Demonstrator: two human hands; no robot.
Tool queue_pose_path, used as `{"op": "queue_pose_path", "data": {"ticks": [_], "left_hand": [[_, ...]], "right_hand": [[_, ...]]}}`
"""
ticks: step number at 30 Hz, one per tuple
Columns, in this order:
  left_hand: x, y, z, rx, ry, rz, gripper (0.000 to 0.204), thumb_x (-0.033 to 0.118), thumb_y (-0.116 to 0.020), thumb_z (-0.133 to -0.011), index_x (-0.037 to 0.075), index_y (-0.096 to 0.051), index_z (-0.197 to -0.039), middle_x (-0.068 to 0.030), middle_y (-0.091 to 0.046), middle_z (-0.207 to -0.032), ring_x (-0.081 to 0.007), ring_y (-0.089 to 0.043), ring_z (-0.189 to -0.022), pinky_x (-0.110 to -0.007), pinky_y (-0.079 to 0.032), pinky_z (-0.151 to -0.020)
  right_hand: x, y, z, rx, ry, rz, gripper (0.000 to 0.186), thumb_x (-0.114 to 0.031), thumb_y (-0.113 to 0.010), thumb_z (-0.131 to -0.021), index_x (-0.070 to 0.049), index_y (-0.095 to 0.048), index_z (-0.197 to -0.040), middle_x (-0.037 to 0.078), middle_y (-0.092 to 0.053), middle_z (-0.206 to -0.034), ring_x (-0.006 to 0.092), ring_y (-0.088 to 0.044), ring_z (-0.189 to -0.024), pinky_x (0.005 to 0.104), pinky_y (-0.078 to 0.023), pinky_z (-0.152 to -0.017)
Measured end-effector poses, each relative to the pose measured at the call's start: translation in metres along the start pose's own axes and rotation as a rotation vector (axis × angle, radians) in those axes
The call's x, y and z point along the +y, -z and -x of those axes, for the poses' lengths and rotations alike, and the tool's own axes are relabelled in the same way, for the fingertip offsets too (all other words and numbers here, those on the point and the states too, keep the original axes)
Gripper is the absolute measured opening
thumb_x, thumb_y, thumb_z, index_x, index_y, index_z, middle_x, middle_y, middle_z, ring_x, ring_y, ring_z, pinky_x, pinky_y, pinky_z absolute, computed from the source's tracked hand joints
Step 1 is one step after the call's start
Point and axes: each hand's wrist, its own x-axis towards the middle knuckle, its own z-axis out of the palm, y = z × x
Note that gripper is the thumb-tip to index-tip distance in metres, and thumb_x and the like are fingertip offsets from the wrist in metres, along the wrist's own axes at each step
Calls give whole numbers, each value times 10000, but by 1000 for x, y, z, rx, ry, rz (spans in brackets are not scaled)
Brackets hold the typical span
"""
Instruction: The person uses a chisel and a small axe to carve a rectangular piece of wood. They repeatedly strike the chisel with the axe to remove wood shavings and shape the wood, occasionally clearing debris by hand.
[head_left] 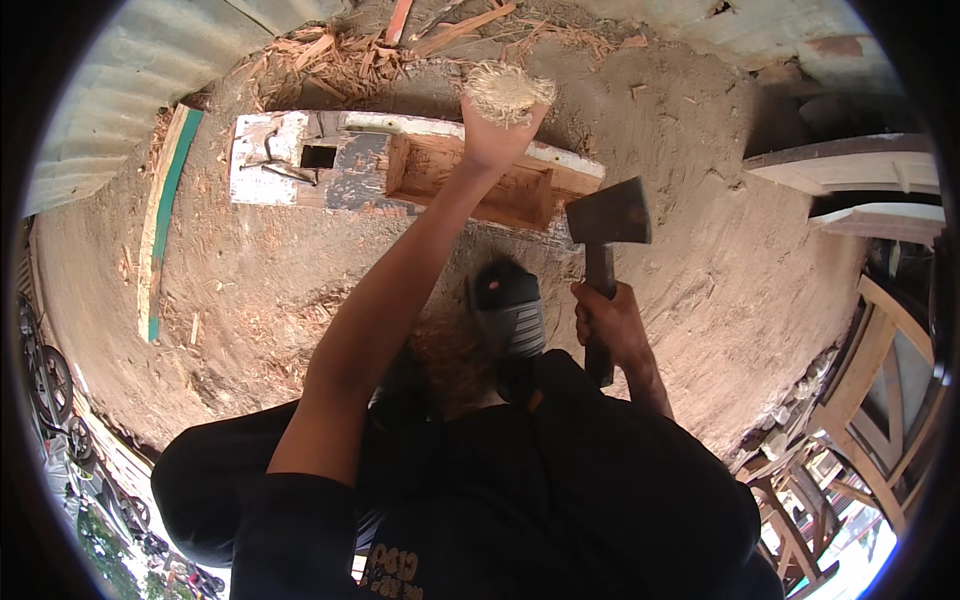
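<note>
My left hand (497, 138) reaches far forward and is closed around an upright wooden stake (510, 90), whose pale, round top is frayed into fibres. Its lower end is hidden by the hand and arm. Below lies a long wooden plank (360, 165) with worn white and grey paint, a hollowed-out recess and a square hole at its left part. Closer to me, my right hand (615, 325) grips the dark handle of a hatchet (608, 213). The hatchet's broad dark head points away from me, just right of the plank's near edge.
A green-edged board (168, 225) lies on the dirt ground at left. Wood chips (335, 65) are heaped beyond the plank. My shoe (508, 310) is between plank and knees. Pale boards (850, 170) stand at far right, with a wooden frame (880, 400) nearer.
</note>
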Motion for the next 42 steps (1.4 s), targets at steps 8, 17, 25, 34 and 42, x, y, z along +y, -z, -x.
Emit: {"op": "queue_pose_path", "data": {"ticks": [8, 17, 25, 34, 42], "left_hand": [[1, -5, 8, -67, 223, 365, 389, 28, -595, -895, -34, -415, -1235, -158, -501, -1238, -228, -519, -1091, -346, -510, -895], [9, -6, 1, -214, -263, -695, 460, -3, -737, -763, -19, -504, -1160, -92, -631, -1067, -155, -608, -956, -304, -513, -820], [11, -9, 8, -73, 30, 36, 411, -6, -728, -772, -30, -536, -1135, -89, -638, -1067, -149, -610, -957, -298, -517, -813], [21, -10, -6, -145, -240, -690, 417, -4, -734, -751, -23, -552, -1126, -82, -655, -1046, -141, -609, -945, -309, -511, -830], [21, -6, -5, -116, -138, -655, 384, -14, -712, -778, -40, -534, -1117, -85, -639, -1065, -137, -601, -947, -289, -510, -793]], "right_hand": [[-180, 24, 65, 80, 627, -147, 226, -230, -594, -887, -21, -554, -810, 37, -447, -565, 120, -422, -417, 280, -393, -420], [-167, -15, 7, -242, 420, 559, 284, -234, -634, -895, -39, -530, -716, 5, -492, -549, 105, -490, -437, 270, -399, -431], [-236, -26, 78, -7, 779, 193, 292, -238, -639, -867, -48, -569, -656, 15, -481, -488, 103, -473, -410, 263, -385, -406], [-177, -25, 1, -225, 413, 495, 261, -193, -603, -899, -48, -525, -696, 17, -486, -551, 104, -478, -442, 284, -407, -435], [-131, -4, 10, -138, 285, 181, 221, -154, -597, -885, -31, -525, -715, 29, -480, -558, 116, -476, -433, 288, -414, -420]]}}
